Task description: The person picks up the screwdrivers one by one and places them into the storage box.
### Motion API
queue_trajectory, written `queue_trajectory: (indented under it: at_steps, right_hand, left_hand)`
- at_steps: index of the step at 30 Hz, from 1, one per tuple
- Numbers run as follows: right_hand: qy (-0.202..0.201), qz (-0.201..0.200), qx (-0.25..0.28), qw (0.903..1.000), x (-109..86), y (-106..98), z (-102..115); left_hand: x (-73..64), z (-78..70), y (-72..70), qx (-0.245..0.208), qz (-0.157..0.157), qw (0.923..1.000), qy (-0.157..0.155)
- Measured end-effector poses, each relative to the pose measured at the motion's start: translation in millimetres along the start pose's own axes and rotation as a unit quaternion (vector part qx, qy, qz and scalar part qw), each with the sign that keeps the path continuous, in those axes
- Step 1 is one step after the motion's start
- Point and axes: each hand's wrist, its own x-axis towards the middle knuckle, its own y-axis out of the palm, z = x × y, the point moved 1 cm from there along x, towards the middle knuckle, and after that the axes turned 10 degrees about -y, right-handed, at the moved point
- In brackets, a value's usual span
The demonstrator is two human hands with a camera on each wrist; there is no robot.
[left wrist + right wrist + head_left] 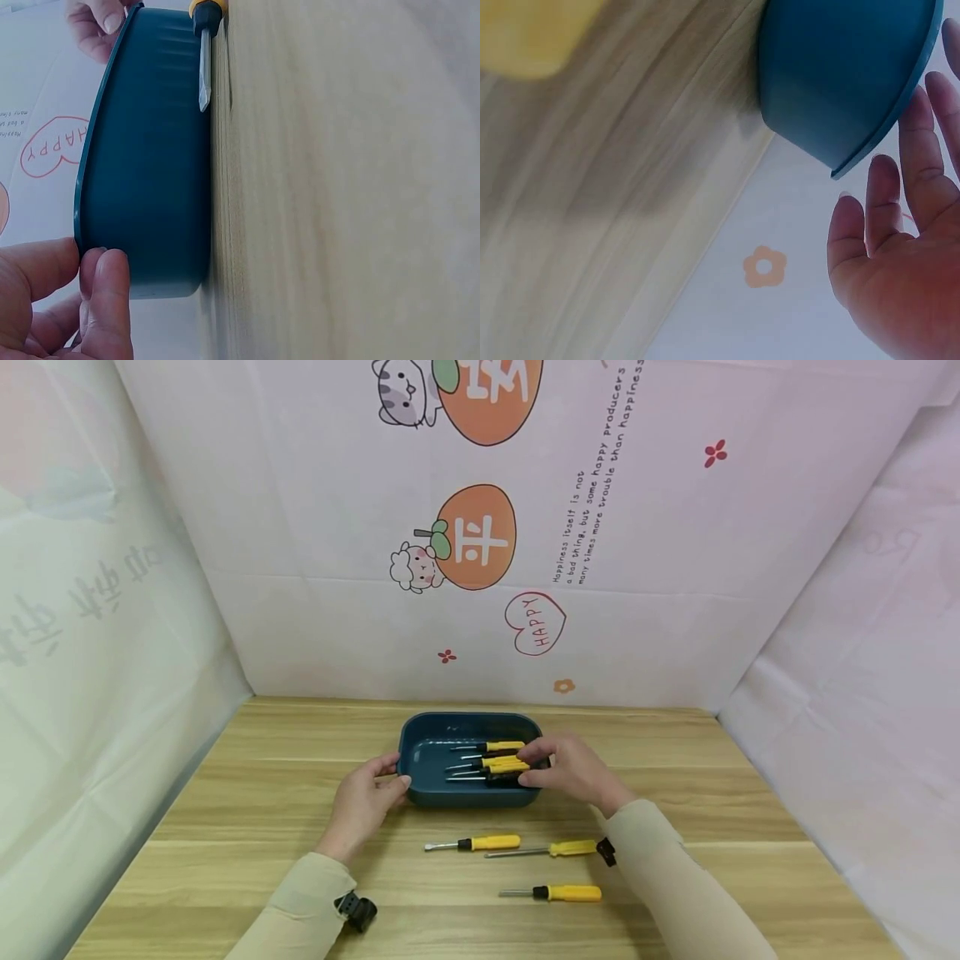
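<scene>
A dark teal plastic box (468,798) stands on the table. At its left end, my left hand (366,797) pinches the rim between thumb and fingers; the left wrist view shows this grip at the corner. Several screwdrivers (487,765) with yellow or black handles lie inside, shafts pointing left. Over the box's right end is my right hand (573,768), its fingertips close about the handle ends, thumb and fingers apart. In the right wrist view its fingers (922,165) are loosely spread beside the rim, and the handles are hidden by the box wall.
Three yellow-handled screwdrivers lie on the wood table (300,760) in front of the box: one at left (491,842), one near the right wrist (573,848), one closer to me (570,893). White printed sheets (322,610) hang behind and along both sides.
</scene>
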Motion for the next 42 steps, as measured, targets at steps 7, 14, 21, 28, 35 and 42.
queue_trajectory:
  at_steps: [7,14,21,28,35,42]
  right_hand:
    - [0.015,0.003,0.032,0.9994,-17.6,-7,-2]
    - [0.032,0.006,0.055,0.9980,-32.8,-11,-5]
    - [0.031,0.001,0.050,0.9983,-49.2,-14,-12]
    - [0.037,0.008,0.057,0.9977,-61.9,-16,-18]
    - [0.024,0.026,0.048,0.9982,-72.7,-15,-23]
    - [0.039,0.046,0.019,0.9980,-83.0,-12,-28]
  left_hand:
    - [-0.4,0.4,0.1,-0.009,0.006,0.9999,-0.004]
    - [-0.6,-0.1,-0.3,-0.007,0.003,1.0000,-0.002]
    - [-0.6,-0.8,-0.1,-0.006,0.004,1.0000,-0.005]
    - [-0.1,-0.9,-0.3,-0.005,0.002,1.0000,-0.005]
    - [0.5,-1.0,0.3,-0.010,0.007,0.9999,-0.008]
    - [0.3,-0.7,0.2,-0.009,0.006,0.9999,-0.004]
